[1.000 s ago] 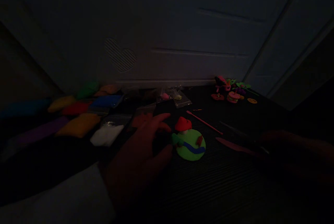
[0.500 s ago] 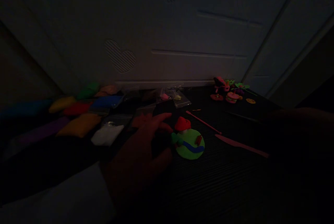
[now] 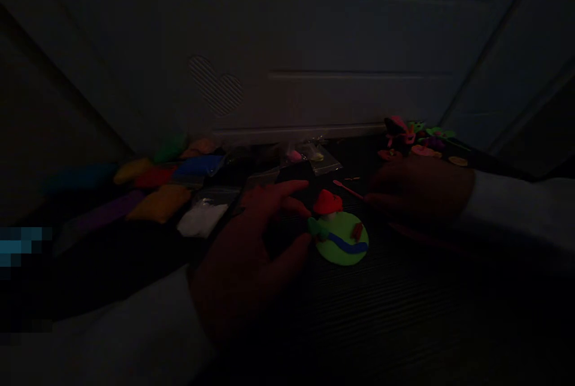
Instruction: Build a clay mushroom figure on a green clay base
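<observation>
The scene is very dark. My left hand lies on the dark table with thumb and fingers apart, its tips just left of a light green clay disc. A red cone-shaped clay piece on a pale base stands at the disc's back edge. The disc bears a blue clay strip, a dark green clay piece and a small brown-red piece. My right hand is closed at a thin pink modelling tool, its fingertips covering the near end. A pink clay knife shows faintly below that hand.
Bags of coloured clay, among them orange, white and blue, lie at the left. Small clear bags lie at the back. Finished clay figures stand back right, before a pale panel with heart shapes.
My right hand has come in from the right to the thin pink tool, covering part of it. My left hand keeps its place beside the disc. The view has shifted slightly.
</observation>
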`<state>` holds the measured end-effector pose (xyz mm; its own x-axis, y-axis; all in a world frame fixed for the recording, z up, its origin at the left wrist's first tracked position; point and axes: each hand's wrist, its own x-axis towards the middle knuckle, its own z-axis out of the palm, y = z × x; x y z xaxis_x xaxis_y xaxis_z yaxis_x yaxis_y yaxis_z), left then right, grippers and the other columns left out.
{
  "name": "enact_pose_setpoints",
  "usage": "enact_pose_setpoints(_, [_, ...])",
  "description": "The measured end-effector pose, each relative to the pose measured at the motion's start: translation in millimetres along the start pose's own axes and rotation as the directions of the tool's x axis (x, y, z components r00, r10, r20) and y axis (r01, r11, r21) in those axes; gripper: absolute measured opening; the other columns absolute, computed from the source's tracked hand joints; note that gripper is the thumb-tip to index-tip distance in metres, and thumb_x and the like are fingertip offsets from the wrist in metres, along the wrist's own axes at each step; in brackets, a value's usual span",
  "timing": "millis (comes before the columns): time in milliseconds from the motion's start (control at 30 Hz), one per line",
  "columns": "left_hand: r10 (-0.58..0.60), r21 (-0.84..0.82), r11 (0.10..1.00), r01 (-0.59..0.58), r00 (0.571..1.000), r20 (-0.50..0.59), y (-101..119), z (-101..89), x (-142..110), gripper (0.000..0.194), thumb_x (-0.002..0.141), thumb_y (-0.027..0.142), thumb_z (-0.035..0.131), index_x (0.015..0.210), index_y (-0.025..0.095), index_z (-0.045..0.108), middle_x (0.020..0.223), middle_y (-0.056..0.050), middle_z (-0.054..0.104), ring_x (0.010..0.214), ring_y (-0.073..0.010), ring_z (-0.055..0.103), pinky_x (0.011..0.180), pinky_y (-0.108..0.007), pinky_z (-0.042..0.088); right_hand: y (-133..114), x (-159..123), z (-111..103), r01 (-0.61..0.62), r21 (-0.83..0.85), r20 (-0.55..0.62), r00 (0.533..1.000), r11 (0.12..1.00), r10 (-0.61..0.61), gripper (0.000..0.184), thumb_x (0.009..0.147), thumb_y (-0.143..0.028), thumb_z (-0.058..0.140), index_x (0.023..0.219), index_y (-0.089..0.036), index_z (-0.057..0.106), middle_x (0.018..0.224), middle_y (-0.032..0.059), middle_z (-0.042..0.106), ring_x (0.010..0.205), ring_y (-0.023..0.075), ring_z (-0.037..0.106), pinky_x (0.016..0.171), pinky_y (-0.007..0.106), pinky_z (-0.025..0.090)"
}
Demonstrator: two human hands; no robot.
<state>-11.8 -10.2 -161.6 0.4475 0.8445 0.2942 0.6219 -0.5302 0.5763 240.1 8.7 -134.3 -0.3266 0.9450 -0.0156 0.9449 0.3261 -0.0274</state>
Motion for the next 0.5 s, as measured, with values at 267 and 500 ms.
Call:
enact_pose_setpoints(267, [-0.014, -0.043, 0.999, 0.013, 1.000, -0.011, 2, 1.0, -1, 0.046, 0.077, 0.025, 0.054, 0.119, 0.035, 0.037, 0.098, 0.005, 0.060, 0.099, -0.0137, 0.053, 0.089, -0.029, 0.038, 4, 14, 15, -0.066, 0.038, -0.040, 0.997, 0.997, 0.068, 0.016, 0.073, -0.031, 0.053, 0.074, -0.017, 0.061, 0.062, -0.0001, 0.055, 0.051, 0.0071, 0.046, 0.048, 0.021, 0.030])
enact_pose_setpoints(500, [-0.032, -0.066, 0.997, 0.031, 0.999, -0.011, 2, 0.4, 2, 0.047, 0.076, 0.022, 0.055, 0.118, 0.036, 0.039, 0.097, 0.007, 0.060, 0.093, -0.0105, 0.055, 0.086, -0.024, 0.040, 11, 6, -9, -0.070, 0.261, -0.136, 0.985, 0.963, 0.109, 0.020, 0.086, -0.020, 0.039, 0.096, -0.013, 0.055, 0.071, -0.0035, 0.058, 0.055, -0.0010, 0.049, 0.051, 0.012, 0.037])
